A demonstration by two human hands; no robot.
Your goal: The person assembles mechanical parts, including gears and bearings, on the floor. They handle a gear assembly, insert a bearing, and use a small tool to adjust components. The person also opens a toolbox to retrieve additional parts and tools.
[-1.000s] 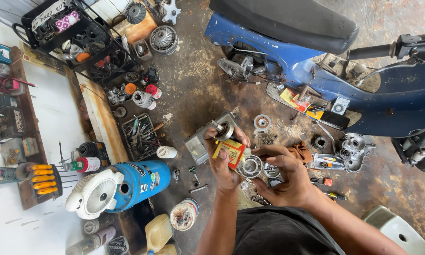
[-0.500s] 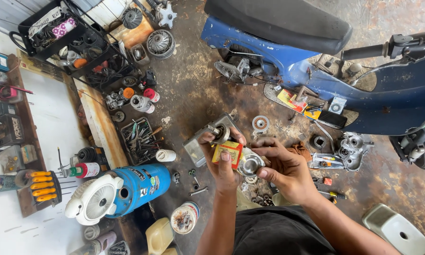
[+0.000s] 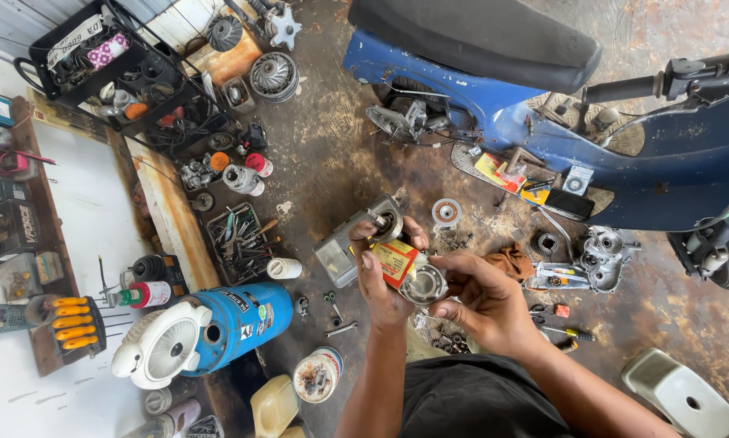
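The left hand (image 3: 385, 280) pinches a small red-and-yellow box (image 3: 395, 261); the right hand (image 3: 484, 296) curls closed around a round metal bearing (image 3: 424, 284) touching it. Both are held above the stained floor (image 3: 332, 170), hemmed by the blue scooter (image 3: 543, 134) and tool tray (image 3: 239, 235). Since earlier, the hands have drawn together and risen.

A small red-and-yellow box (image 3: 394, 261) sits at frame centre, tilted, gripped by the left hand (image 3: 381, 280). A round metal bearing (image 3: 424, 284), shiny with a dark centre, touches the box's lower right edge, pinched by the right hand (image 3: 482, 300).
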